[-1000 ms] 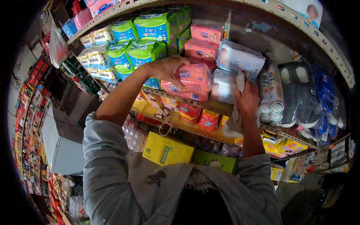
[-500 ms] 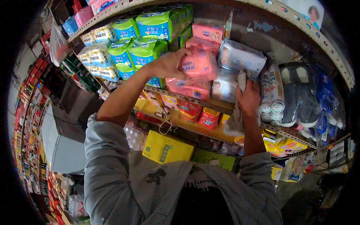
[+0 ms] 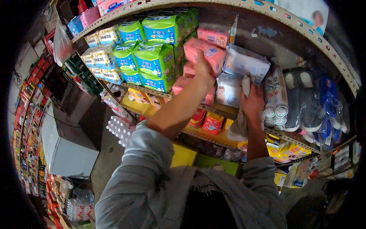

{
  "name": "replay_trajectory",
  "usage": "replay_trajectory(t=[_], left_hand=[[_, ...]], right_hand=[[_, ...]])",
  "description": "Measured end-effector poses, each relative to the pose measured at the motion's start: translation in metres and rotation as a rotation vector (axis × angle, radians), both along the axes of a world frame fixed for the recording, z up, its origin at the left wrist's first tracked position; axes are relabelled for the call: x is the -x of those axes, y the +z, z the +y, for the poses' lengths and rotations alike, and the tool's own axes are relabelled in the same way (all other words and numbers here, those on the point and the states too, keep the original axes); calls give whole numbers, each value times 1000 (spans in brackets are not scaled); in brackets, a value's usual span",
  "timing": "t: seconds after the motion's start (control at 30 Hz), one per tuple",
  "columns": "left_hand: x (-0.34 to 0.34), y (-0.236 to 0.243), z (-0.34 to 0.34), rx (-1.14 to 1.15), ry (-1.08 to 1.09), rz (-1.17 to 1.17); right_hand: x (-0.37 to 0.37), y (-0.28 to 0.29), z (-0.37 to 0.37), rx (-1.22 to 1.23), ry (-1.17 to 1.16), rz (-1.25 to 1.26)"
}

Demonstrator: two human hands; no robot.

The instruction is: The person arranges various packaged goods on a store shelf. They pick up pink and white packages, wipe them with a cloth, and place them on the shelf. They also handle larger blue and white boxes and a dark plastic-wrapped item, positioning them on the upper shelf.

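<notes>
My left hand [image 3: 204,72] is up at the stack of pink packs, closed on a pink soft pack [image 3: 209,57] that looks like tissues. Its thumb lies along the pack's front, while the other fingers are blurred and mostly hidden. More pink packs sit behind and below, partly covered by my forearm. To the right, my right hand [image 3: 252,101] grips a grey-beige cloth [image 3: 239,124], which hangs over the shelf edge. That hand is close to two white packs, the upper one [image 3: 246,63] tilted on the lower one [image 3: 228,89].
Green packs [image 3: 154,59] and white-and-gold packs [image 3: 103,59] are stacked on the left. Plastic-wrapped rolls [image 3: 275,95] and dark shoes [image 3: 299,97] stand on the right. A perforated metal rail [image 3: 305,24] curves above. Below is a shelf with orange-red packs [image 3: 212,123]; a white chest [image 3: 70,149] stands at left.
My left hand has moved right and upward with the pink pack, which now rests higher against the stack. My right hand stays nearly in place with the cloth.
</notes>
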State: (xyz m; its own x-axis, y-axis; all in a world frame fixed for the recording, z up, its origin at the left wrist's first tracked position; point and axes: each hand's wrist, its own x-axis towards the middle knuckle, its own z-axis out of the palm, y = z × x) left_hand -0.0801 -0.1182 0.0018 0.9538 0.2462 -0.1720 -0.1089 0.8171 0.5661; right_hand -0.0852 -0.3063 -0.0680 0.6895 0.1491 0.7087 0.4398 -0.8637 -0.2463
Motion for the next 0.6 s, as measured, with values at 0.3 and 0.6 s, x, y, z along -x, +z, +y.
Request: replay_trajectory(t=[0.3,0.6], left_hand=[[-66,-61,27,31,131,159],[-27,-41,45,-1429,817,-282]], right_hand=[[-2,-4,0,10,16,-63],[0,-2,1,11,24,-50]])
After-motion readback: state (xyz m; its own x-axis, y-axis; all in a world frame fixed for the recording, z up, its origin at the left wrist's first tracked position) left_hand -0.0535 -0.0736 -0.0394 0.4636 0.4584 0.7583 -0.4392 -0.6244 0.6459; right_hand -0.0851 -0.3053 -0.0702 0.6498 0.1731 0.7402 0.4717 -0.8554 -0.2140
